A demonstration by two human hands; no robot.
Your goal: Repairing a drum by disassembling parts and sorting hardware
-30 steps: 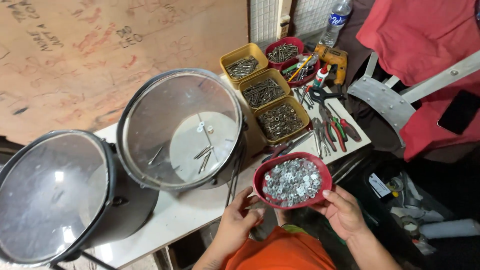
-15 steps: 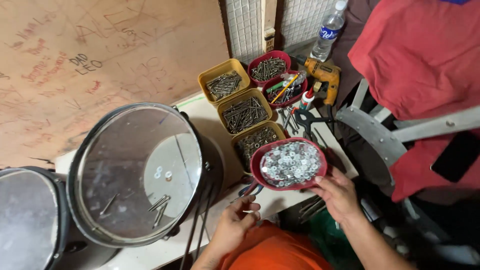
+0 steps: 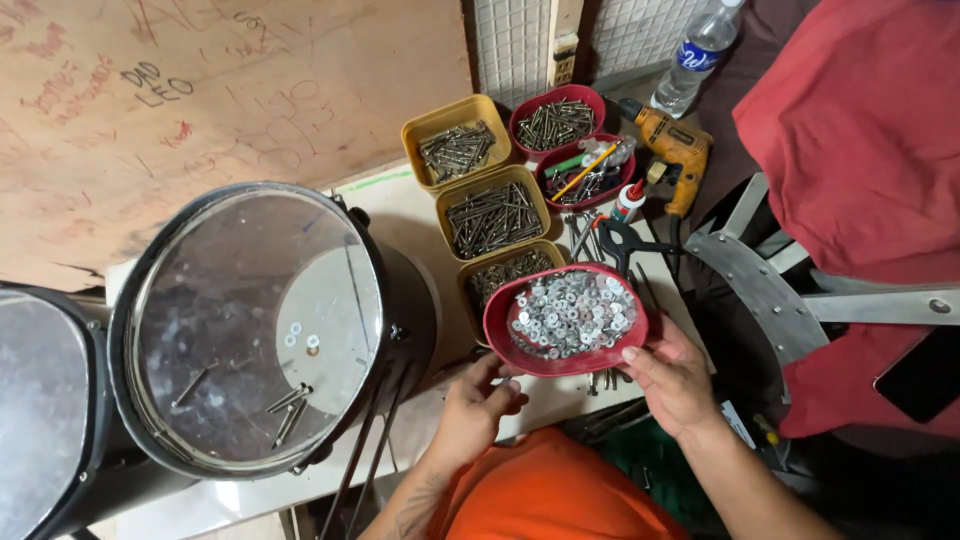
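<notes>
A: Head view, the only one. What are the hands on?

B: The right hand [image 3: 672, 378] grips the near rim of a red bowl [image 3: 500, 325] heaped with silver washers [image 3: 570, 312], thumb over the edge at about the bowl's 5 o'clock. The left hand [image 3: 478, 402] is at the bowl's 7 o'clock, fingers curled and pinched close under the rim. I cannot tell whether it has a washer between the fingertips or only touches the bowl.

A: And where is that bowl?

B: Held over the bench [image 3: 400, 215] edge, just in front of the person's orange shirt [image 3: 555, 490]. At its 12 o'clock stand three yellow trays [image 3: 438, 182] of screws, one behind another, and two more red tubs [image 3: 590, 97], one of screws, one of pens and bits. A yellow drill [image 3: 672, 145] and a water bottle [image 3: 700, 45] lie towards 1 o'clock.

A: The drum?

B: At the bowl's 9 o'clock a black drum shell [image 3: 250, 325] with a clear head stands on the bench. Through the head a few washers and several long screws show, lying loose. A second drum [image 3: 40, 410] is at the far left.

A: How far along, then?

B: Early, I would judge: the bowl is nearly full, and only a handful of pieces lie in the drum.
</notes>
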